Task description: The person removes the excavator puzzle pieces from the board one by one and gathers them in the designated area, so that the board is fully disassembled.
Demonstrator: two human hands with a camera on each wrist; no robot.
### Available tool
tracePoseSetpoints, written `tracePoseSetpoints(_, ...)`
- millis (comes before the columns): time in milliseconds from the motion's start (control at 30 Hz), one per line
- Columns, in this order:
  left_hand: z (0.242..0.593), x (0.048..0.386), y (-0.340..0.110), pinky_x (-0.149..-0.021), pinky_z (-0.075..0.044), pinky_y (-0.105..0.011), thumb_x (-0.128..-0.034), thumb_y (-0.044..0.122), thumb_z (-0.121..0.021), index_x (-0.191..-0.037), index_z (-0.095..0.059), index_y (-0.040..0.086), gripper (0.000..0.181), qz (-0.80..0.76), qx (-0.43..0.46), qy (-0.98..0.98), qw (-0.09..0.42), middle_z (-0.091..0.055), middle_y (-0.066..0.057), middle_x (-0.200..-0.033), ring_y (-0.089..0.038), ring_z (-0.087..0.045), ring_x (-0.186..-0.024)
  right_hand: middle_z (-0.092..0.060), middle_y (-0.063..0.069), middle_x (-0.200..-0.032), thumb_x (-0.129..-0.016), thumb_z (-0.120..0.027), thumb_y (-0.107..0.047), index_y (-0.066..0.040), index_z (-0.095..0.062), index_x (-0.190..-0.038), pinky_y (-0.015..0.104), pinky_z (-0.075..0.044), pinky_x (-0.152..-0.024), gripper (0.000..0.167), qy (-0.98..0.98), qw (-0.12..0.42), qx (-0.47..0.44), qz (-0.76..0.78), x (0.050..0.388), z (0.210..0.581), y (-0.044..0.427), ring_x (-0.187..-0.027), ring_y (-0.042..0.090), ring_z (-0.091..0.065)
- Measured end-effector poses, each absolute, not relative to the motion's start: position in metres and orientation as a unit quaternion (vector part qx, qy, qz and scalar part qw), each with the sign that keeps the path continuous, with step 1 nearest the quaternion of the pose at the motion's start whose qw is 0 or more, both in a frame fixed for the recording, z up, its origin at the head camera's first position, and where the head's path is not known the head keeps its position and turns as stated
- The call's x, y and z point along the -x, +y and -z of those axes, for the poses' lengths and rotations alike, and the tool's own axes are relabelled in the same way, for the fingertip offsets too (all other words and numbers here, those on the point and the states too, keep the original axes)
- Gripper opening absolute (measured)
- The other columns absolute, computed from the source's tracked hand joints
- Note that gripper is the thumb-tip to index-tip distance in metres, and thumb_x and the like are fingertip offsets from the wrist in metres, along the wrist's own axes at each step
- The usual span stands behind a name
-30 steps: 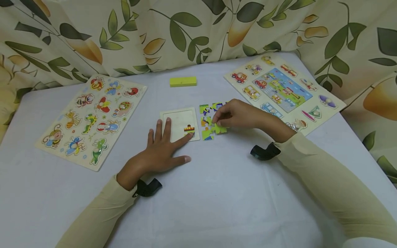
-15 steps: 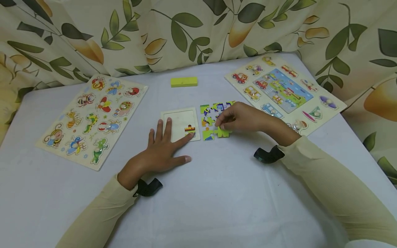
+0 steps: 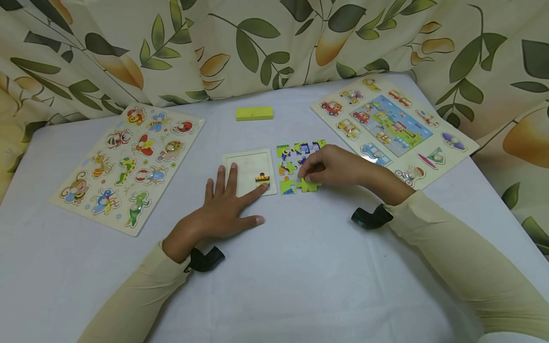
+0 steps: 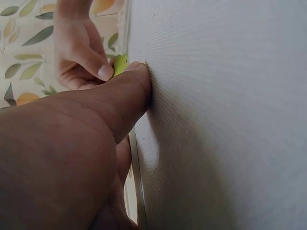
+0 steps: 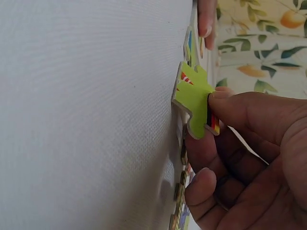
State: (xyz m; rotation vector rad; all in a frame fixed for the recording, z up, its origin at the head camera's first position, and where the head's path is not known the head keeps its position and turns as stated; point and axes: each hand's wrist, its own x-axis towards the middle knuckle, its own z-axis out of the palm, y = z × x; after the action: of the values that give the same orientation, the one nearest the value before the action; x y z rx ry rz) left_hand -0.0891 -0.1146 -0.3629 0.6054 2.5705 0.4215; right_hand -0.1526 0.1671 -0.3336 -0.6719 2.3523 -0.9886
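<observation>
My left hand (image 3: 216, 212) lies spread with straight fingers, their tips on a small cream puzzle tray (image 3: 249, 162). Inside the tray's lower right corner sits a jigsaw piece (image 3: 262, 178) with a red and yellow picture, partly under a fingertip. To the right of the tray, my right hand (image 3: 336, 164) pinches a lime-green jigsaw piece (image 5: 194, 93) between thumb and fingers; in the right wrist view the piece is tilted. Around that hand several other jigsaw pieces (image 3: 288, 185) lie in rows, some hidden behind its fingers.
An insect peg puzzle board (image 3: 128, 166) lies at the left. At the back right is a vehicle peg puzzle board (image 3: 392, 126), close to the right forearm. A yellow-green block (image 3: 254, 113) sits behind the tray. A leaf-patterned curtain (image 3: 257, 47) borders the table's back.
My right hand has shifted slightly right with the green jigsaw piece, away from the neighbouring pieces. The left hand stays in place on the tray.
</observation>
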Motion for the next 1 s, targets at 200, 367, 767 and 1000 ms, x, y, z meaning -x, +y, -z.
tracePoseSetpoints(200,0.3628,0.0895,-0.1140,-0.106,0.013,-0.064,-0.0907,0.059,-0.057,-0.153,-0.025,0.041,0.072,-0.154,-0.223,0.934,0.233,0.026,-0.023,-0.155,-0.040,0.033,-0.136,-0.070,0.004,-0.095,-0.089,-0.066,0.003,-0.003,-0.074,-0.098,0.028,-0.050,-0.076,0.014,0.867,0.248,0.243,0.358,0.1524,0.3337,0.1672,-0.085,0.020,-0.058)
tracePoseSetpoints(367,0.3629,0.0895,-0.1136,-0.106,0.014,-0.063,-0.0911,0.059,-0.056,-0.153,-0.025,0.040,0.072,-0.152,-0.219,0.934,0.237,0.026,-0.023,-0.154,-0.040,0.034,-0.136,-0.070,0.004,-0.094,-0.089,-0.066,0.003,-0.005,-0.075,-0.098,0.028,-0.049,-0.075,0.015,0.863,0.247,0.256,0.358,0.1539,0.3348,0.1670,-0.084,0.020,-0.057)
tracePoseSetpoints(767,0.3628,0.0896,-0.1136,-0.106,0.014,-0.063,-0.0913,0.059,-0.056,-0.153,-0.025,0.039,0.072,-0.150,-0.219,0.934,0.238,0.026,-0.023,-0.155,-0.040,0.033,-0.136,-0.068,0.003,-0.096,-0.088,-0.068,0.003,-0.006,-0.075,-0.096,0.032,-0.049,-0.080,0.014,0.870,0.231,0.267,0.344,0.1542,0.3374,0.1668,-0.087,0.019,-0.057)
tracePoseSetpoints(1000,0.3626,0.0896,-0.1137,-0.106,0.014,-0.063,-0.0909,0.059,-0.056,-0.153,-0.025,0.040,0.072,-0.151,-0.218,0.935,0.237,0.026,-0.023,-0.155,-0.040,0.033,-0.136,-0.068,0.001,-0.096,-0.090,-0.068,-0.001,-0.008,-0.075,-0.097,0.033,-0.049,-0.081,0.013,0.873,0.217,0.289,0.327,0.1545,0.3374,0.1691,-0.087,0.018,-0.057)
